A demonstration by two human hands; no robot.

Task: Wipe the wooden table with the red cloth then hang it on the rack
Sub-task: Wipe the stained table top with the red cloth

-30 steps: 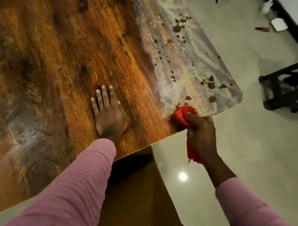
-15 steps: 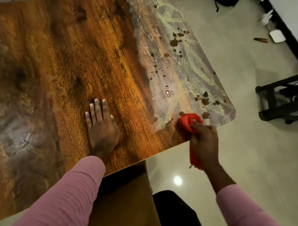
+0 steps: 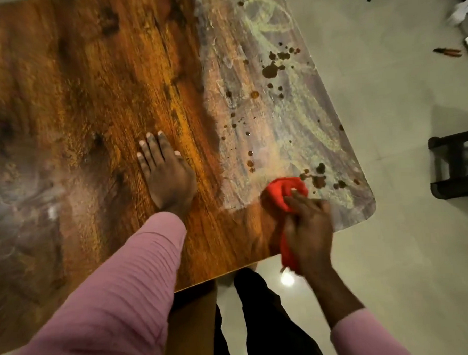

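At the near right corner of the brown wooden table (image 3: 90, 103), the right hand (image 3: 309, 227) grips the one bunched red cloth (image 3: 284, 188), fingers curled over it, pressing it to the board. The one chalky grey strip (image 3: 278, 108), with many brown spots (image 3: 269, 71), lies just ahead of this hand, its long axis running away along the right edge. The left hand (image 3: 168, 177) rests flat, fingers straight, farther from it.

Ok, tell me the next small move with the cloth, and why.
Probably push the red cloth forward and right over the brown spots just beyond it: the right hand grips it against the table, and that chalky strip is unwiped.
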